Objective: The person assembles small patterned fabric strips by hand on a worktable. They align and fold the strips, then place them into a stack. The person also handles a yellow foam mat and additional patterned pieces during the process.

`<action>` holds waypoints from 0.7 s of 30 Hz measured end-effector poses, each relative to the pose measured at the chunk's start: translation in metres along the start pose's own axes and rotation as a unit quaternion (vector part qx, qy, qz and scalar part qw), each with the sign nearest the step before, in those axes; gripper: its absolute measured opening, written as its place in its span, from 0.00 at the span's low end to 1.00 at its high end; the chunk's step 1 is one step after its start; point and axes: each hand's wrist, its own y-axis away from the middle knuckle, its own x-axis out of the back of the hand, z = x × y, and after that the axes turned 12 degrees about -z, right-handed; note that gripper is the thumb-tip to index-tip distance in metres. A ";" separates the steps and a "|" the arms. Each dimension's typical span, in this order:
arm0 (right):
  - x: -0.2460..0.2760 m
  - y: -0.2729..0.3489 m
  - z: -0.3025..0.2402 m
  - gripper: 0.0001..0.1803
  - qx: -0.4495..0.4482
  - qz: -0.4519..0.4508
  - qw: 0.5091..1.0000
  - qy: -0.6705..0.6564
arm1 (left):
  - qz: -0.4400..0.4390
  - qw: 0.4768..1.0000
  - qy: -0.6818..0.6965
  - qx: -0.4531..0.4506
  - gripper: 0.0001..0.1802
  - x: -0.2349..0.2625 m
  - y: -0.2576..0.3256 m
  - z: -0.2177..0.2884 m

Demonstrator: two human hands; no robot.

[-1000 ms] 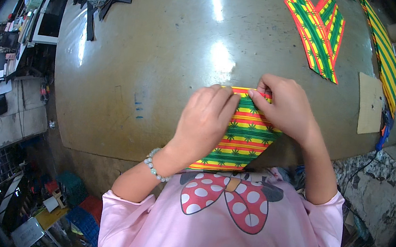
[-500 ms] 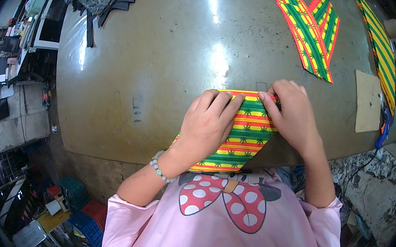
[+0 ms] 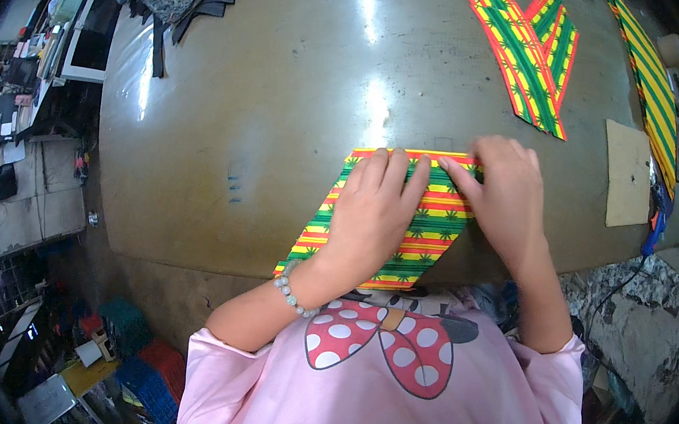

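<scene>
The left hand (image 3: 372, 215) is shifting rightward, its flattened grip pressing one leaf-print fabric panel (image 3: 437, 226) near the bench's (image 3: 221, 158) six o'clock edge, so more of its nine o'clock side is showing! The right hand (image 3: 511, 193) is working at its one o'clock corner; blur is hiding whether that grip is pinching. Farther, one cardboard piece (image 3: 628, 184) is lying toward three, one diagonally striped strip (image 3: 650, 87) toward two, two overlapping leaf-print bands (image 3: 509, 52) toward one.

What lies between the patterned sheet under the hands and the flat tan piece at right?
Head view: the right hand at the edge of the patterned sheet, then bare tabletop up to the flat tan piece.
</scene>
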 end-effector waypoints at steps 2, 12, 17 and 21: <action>0.007 0.006 0.005 0.16 -0.050 -0.015 0.998 -0.034 | 0.013 1.000 0.004 -0.004 0.28 0.000 0.003 -0.001; 0.008 0.009 0.018 0.14 -0.077 -0.043 0.988 -0.126 | -0.009 1.000 0.002 -0.009 0.30 0.003 0.010 0.000; 0.007 0.008 0.020 0.13 -0.074 -0.045 0.988 -0.125 | -0.016 1.000 -0.003 -0.005 0.32 0.004 0.011 -0.001; 0.007 0.006 0.019 0.13 -0.073 -0.048 0.988 -0.124 | -0.012 1.000 -0.009 -0.008 0.32 0.003 0.008 0.000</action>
